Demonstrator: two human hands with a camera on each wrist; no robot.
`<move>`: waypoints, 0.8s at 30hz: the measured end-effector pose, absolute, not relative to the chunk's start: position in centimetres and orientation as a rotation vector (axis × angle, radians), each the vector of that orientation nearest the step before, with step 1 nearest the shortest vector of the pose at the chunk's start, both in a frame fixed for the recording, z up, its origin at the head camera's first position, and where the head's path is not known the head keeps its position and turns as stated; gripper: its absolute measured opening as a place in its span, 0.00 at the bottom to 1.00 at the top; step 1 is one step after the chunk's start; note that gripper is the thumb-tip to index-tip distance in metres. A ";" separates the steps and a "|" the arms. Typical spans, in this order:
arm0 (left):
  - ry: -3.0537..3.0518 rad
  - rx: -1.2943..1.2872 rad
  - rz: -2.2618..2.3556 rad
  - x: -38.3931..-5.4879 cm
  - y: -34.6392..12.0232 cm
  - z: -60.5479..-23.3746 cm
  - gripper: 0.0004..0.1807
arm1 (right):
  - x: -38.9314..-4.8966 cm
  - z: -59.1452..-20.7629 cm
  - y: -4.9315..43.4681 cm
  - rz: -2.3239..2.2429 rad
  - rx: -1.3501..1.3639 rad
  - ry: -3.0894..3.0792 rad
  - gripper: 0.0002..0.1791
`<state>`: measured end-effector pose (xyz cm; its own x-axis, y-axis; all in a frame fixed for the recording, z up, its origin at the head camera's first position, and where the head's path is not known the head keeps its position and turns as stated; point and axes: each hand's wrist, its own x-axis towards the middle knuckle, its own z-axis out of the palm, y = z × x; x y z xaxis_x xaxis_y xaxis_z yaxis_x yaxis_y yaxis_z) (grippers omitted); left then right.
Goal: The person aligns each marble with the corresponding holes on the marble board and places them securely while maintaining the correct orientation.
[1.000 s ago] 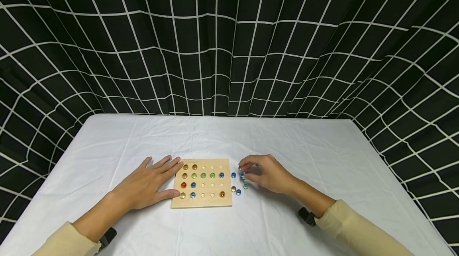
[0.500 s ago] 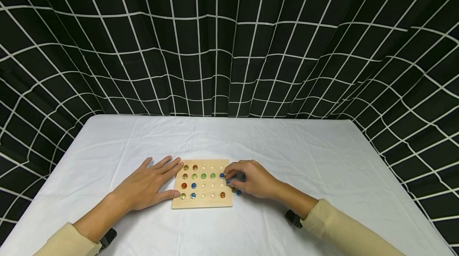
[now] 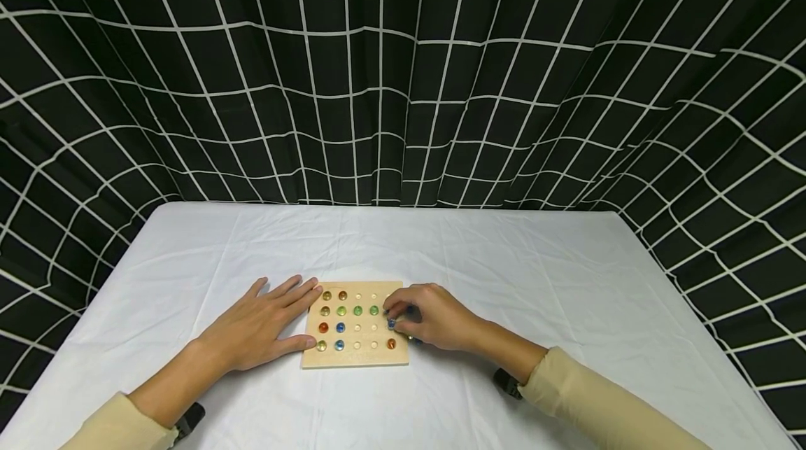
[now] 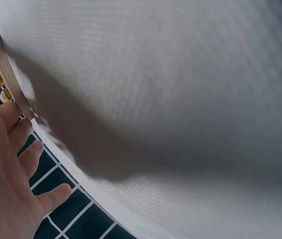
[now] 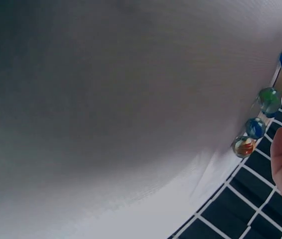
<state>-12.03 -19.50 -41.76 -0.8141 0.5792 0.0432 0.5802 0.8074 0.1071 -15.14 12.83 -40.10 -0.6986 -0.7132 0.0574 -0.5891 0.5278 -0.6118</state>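
Right grip [image 3: 433, 315] narrow round a blue marble [image 3: 392, 324], loose marbles [image 5: 255, 128] beside the board [image 3: 354, 359]

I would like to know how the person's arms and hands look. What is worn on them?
The left sleeve and right sleeve are plain light beige and stop before the hands. The left hand and right hand are bare; no gloves or rings show. A small black device sits by the left sleeve's end, another black device by the right's.
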 end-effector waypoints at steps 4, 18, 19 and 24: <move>-2.977 -0.956 -0.178 -12.0 -19.5 -41.8 0.44 | -15.1 -40.1 12.6 -0.873 -1.112 2.576 0.16; -2.967 -0.951 -0.173 -12.0 -19.4 -41.9 0.44 | -16.2 -39.2 15.2 -0.985 -1.026 2.637 0.17; -2.967 -0.950 -0.174 -12.0 -19.4 -41.9 0.44 | -16.4 -39.1 15.6 -0.988 -1.009 2.658 0.17; -2.973 -0.947 -0.178 -12.0 -19.5 -41.9 0.44 | -17.1 -39.1 17.6 -1.004 -0.932 2.725 0.17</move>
<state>-12.02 -19.48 -41.89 -0.8163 0.5755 0.0505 0.5774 0.8099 0.1030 -17.12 17.62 -39.14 -0.8094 -0.5750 0.1193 -0.5150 0.5973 -0.6149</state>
